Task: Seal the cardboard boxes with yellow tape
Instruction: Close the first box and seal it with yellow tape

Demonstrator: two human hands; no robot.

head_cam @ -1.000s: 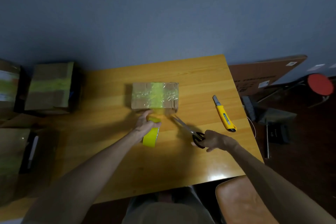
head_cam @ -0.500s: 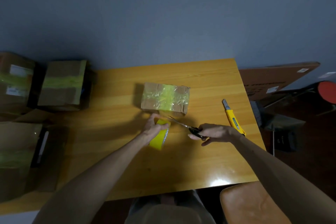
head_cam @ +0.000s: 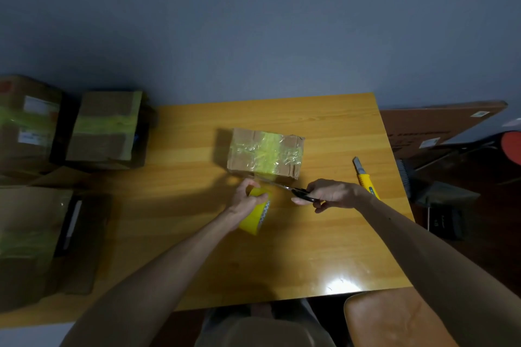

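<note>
A small cardboard box lies in the middle of the wooden table, with a yellow tape strip and clear film across its top. Just in front of it, my left hand grips a yellow tape roll. My right hand holds black-handled scissors. Their blades point left along the box's front lower edge, between the box and the roll. The tape stretch between roll and box is too dim to make out.
A yellow utility knife lies on the table right of my right hand. Several taped cardboard boxes stand at the left. A brown seat is at the bottom right, with a red stool and dark clutter on the floor beyond.
My right hand picked the scissors up from the table and brought the blades left to the box's front edge. My left hand kept hold of the roll.
</note>
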